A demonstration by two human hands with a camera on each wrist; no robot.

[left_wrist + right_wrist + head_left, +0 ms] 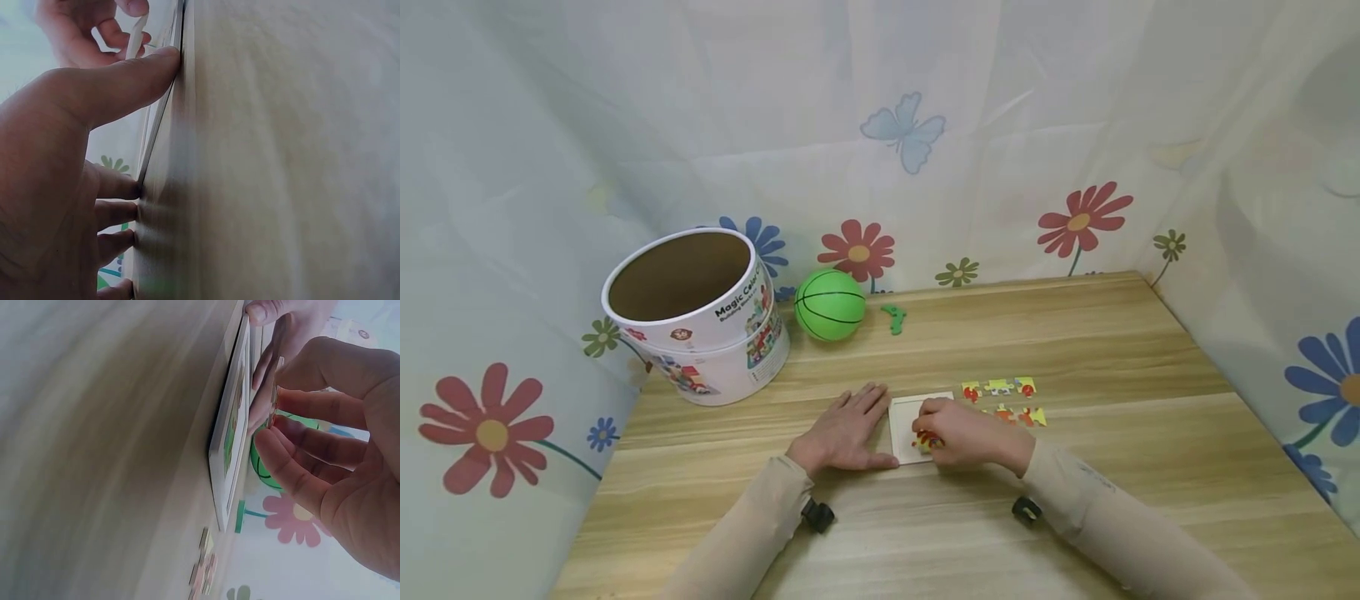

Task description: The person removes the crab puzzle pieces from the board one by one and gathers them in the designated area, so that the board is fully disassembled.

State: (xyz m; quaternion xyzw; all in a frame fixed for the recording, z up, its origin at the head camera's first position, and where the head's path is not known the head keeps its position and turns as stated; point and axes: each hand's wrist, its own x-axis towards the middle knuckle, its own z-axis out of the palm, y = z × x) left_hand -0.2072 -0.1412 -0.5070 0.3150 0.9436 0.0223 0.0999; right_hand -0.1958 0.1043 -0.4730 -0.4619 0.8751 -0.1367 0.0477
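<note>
A pale square puzzle tray (906,410) lies on the table between the hands. The left hand (850,429) rests flat with fingers spread, its thumb touching the tray's near left corner. Over the tray, the right hand (966,433) pinches a thin puzzle piece (274,400) between thumb and fingers; its pale edge shows in both wrist views. Some green and red print (232,434) shows inside the tray in the right wrist view. Right of the tray lie two rows of loose puzzle pieces (1000,387), yellow, red and orange, partly hidden by the right hand.
A large white bucket (737,367) with printed sides stands at the back left. Beside it sit a green ball (830,305) and a small green toy piece (895,318). A flowered curtain (985,183) hangs behind the wooden table (1120,500).
</note>
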